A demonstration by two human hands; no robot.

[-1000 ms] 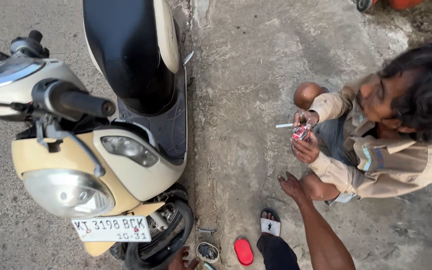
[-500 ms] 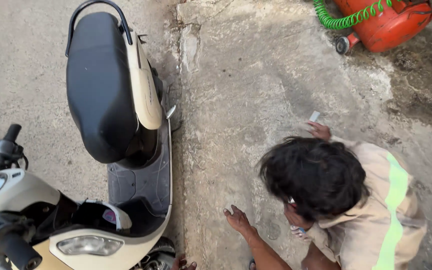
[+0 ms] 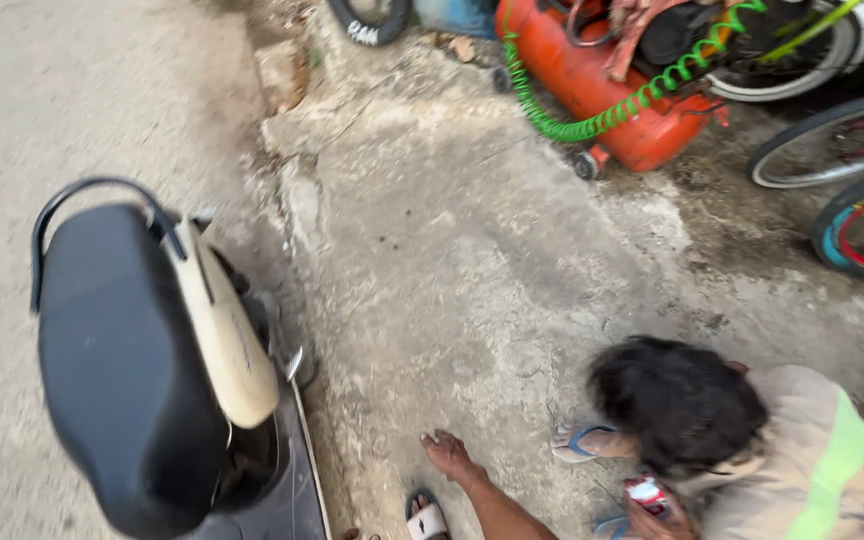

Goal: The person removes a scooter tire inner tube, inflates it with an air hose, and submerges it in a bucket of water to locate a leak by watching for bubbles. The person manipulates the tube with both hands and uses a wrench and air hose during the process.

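Observed from alongside: the person's right hand (image 3: 449,455) lies open on the concrete slab (image 3: 472,260) near its bottom edge, fingers spread and palm down, gripping nothing; it appears to serve as a brace. The left hand does not show, so its grip cannot be reported. The bracing hand sits between the scooter (image 3: 152,380), parked along the slab's left edge, and a crouching co-worker (image 3: 712,420) at the bottom right corner, who holds a small red-and-white packet (image 3: 647,493) low in front of the body. A white-strapped sandal (image 3: 428,520) lies just below the hand. In my judgement the brace is done well if the palm stays flat on sound concrete, weight over the heel of the hand, fingers kept away from the scooter's footboard edge and from the cracked seam on the slab's left side. Count: one scooter, one black seat (image 3: 122,370), one red compressor tank (image 3: 602,90) at the top edge, one green coiled hose (image 3: 612,115) draped on it, one loose tyre (image 3: 367,20) at the top edge, three bicycle wheels (image 3: 832,140) partly shown at the right edge, one co-worker, one packet, one hand in view.
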